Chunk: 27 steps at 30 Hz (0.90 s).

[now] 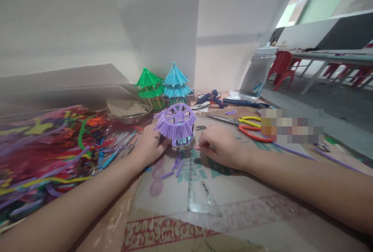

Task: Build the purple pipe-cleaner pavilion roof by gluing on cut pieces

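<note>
Currently the left hand [152,143] is resting at the left of the purple model [175,125], fingers partly hidden, so its grip I cannot tell, while the right hand [223,147] is curling narrowly just beside the model's other side, its hold equally unclear. Purple strips [180,169] are lying just nearer than both hands, and a blue model [175,77] is standing beyond them

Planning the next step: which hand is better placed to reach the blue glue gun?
Probably the right hand: it lies nearer the glue gun and appears apart from the purple model, while the left hand is at the model's side.
</note>
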Motion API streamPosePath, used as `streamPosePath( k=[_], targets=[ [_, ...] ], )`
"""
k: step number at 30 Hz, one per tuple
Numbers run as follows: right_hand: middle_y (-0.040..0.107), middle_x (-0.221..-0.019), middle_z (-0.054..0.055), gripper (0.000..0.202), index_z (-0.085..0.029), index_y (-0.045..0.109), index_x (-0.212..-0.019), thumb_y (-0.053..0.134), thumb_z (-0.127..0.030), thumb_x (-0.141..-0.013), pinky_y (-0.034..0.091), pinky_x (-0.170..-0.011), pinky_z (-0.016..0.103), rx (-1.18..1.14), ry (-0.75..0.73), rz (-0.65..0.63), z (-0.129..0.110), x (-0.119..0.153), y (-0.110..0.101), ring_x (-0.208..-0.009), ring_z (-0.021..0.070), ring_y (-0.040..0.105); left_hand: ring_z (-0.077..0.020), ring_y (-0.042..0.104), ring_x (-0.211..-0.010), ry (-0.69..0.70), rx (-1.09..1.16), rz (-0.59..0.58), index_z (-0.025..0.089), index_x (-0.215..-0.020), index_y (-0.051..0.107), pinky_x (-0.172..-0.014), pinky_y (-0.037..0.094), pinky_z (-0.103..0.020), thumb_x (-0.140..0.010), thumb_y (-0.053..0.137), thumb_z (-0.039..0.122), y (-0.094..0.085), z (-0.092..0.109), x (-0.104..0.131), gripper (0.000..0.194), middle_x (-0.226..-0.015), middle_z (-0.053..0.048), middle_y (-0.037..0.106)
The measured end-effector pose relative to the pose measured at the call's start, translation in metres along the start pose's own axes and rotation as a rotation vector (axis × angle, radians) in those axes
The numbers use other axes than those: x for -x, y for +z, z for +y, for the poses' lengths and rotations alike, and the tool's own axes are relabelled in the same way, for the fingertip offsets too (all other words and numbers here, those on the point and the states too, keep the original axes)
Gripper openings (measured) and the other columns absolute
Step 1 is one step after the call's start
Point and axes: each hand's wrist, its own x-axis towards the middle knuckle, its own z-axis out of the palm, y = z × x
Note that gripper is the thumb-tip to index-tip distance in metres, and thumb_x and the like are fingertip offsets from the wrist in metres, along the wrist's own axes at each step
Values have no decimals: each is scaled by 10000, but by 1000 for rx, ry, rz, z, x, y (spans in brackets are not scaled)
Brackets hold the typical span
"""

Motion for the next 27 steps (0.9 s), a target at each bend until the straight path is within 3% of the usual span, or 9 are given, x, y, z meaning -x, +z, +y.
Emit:
streamPosePath(
  k=[3,5,8,12,18,27],
  targets=[
    [591,-642,-1,294,-205,522,-729,558,-274,-1012,372,-593,278,20,-32,-5,0,-1,0,-609,141,503,-341,603,-1243,-9,-2,-17,172,-1243,661,-1046,510,-500,-935,511,295,1,-1,0,364,-1269,-146,683],
    [604,-653,5,263,-202,539,-751,546,-252,-1009,384,-601,277,2,-40,2,0,-1,-1,-617,144,512,-346,598,-1247,-6,6,-13,169,-1245,663,-1055,501,-510,-927,511,300,2,-3,0,376,-1258,-150,685],
    [680,-777,35,85,-179,612,-1001,528,-174,-988,431,-628,280,-54,-21,39,0,0,-3,-669,156,566,-350,568,-1292,33,22,17,175,-1255,659,-1088,468,-528,-913,519,308,5,-6,0,393,-1304,-147,669],
    [676,-813,18,325,-212,552,-1289,512,-136,-976,455,-633,296,-90,-21,56,-1,1,-5,-680,166,578,-341,555,-1307,80,40,39,177,-1283,645,-1101,440,-540,-913,529,320,6,-9,1,412,-1354,-146,649],
    [670,-896,30,307,-211,560,-1301,558,-213,-994,508,-712,314,-116,68,112,-4,-2,-8,-739,161,605,-373,545,-1286,43,-29,50,160,-1273,649,-1058,434,-564,-847,577,249,1,-4,3,441,-1330,-177,644],
    [672,-948,71,451,-211,524,-1383,597,-431,-997,493,-671,319,-32,-40,20,-5,-1,-4,-801,200,603,-377,539,-1279,103,-70,92,144,-1305,617,-1060,412,-558,-826,540,233,0,-3,5,493,-1340,-183,628]
  ],
)
